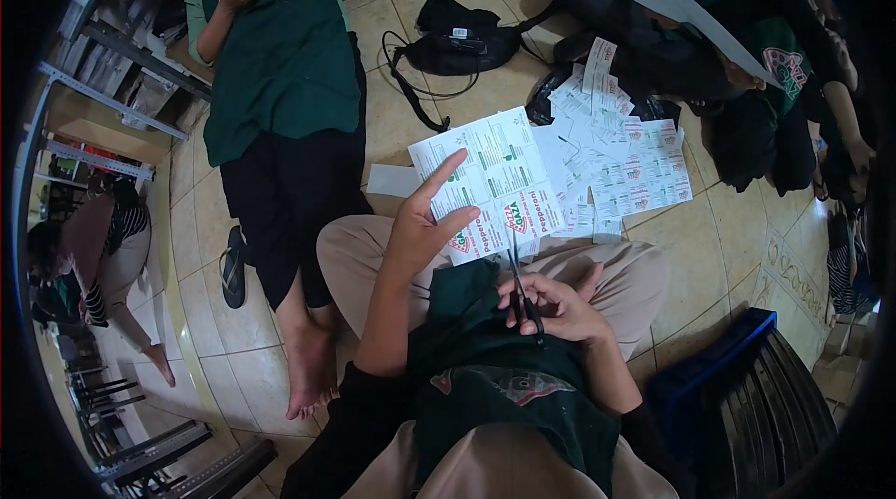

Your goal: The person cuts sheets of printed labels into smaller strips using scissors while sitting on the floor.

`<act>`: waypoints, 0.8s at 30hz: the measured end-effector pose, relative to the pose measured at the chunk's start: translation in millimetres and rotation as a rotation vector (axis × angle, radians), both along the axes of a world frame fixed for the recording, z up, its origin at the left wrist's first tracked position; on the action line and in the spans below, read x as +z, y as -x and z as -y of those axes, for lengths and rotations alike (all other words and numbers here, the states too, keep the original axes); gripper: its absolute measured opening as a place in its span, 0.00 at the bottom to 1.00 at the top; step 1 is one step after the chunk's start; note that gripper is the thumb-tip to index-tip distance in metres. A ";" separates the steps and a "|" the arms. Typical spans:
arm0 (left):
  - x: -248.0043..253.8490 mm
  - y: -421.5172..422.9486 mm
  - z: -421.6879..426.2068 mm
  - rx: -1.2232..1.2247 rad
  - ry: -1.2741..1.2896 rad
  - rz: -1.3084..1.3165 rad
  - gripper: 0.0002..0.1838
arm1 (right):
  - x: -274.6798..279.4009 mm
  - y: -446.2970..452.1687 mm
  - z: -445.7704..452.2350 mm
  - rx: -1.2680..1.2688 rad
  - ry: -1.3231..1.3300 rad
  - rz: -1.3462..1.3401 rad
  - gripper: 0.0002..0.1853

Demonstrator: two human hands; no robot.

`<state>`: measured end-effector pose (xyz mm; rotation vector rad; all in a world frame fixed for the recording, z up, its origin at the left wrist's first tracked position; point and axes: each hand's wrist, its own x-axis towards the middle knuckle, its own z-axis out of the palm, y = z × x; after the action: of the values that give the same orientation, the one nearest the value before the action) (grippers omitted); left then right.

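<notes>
Left hand: your left hand (425,224) holds the printed label sheet (495,149) by its left side. Thumb and index finger are spread apart on the printed face; the other fingers are hidden, but the sheet is clamped in your grip.
Right hand: your right hand (560,310) is closed around the handles of the black-handled scissors (525,303), fingers curled about the loops.
Scissors: the blades point away from you and overlap the lower part of the sheet; you cannot tell from this view how far they are parted.
Label sheet: tilted above your crossed legs, green and red print facing you, with "Pizza Gaza" and "Pepperoni" readable near the lower edge.
Paper pile: beyond the sheet and to its right, loose printed papers (644,168) overlap on the tiled floor (728,219).
Beyond the sheet: a black bag (462,46) with a strap lies on the tiles.
Left side: a person in a green apron (285,60) sits near you, with a dark flip-flop (233,267) beside them.
Upper right: another person (644,32) sits by the pile, near a large pale sheet (686,18).
Lower right: a black slatted item with a blue edge (747,387) stands near you.
</notes>
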<state>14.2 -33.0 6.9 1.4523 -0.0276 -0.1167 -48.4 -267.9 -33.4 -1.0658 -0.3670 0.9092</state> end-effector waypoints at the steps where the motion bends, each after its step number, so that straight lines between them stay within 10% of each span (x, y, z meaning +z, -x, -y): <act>1: -1.5 -0.3 -0.5 -0.004 -0.010 0.008 0.36 | 0.1 -1.7 -1.5 -0.029 -0.027 -0.012 0.29; 24: 2.3 2.0 2.1 -0.030 0.002 0.002 0.34 | 5.0 -6.5 -6.9 -0.073 -0.057 -0.015 0.27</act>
<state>12.2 -35.1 9.2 1.4503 -0.0512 -0.1391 -42.0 -261.0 -28.5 -1.0134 -0.3379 0.8365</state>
